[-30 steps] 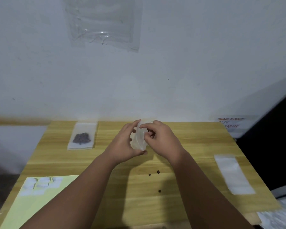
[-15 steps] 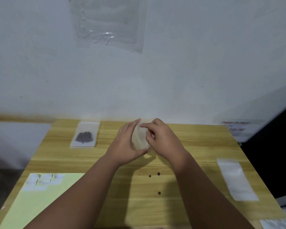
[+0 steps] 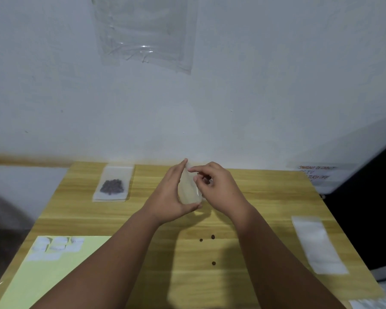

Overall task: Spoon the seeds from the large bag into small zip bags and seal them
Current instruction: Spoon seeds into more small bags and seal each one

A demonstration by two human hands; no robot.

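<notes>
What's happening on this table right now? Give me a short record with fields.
Left hand: holds small zip bag
Right hand: pinches it near the top
Large bag: flat on table, far left, dark seeds inside
Loose seeds: three, on the table below the hands
Yellow sheet: near left, small white packets on it

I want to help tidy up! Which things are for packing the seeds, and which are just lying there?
For the job: small zip bag in left hand and right hand; large seed bag; loose seeds.
Lying about: clear plastic sheet on wall; handwritten note.
</notes>
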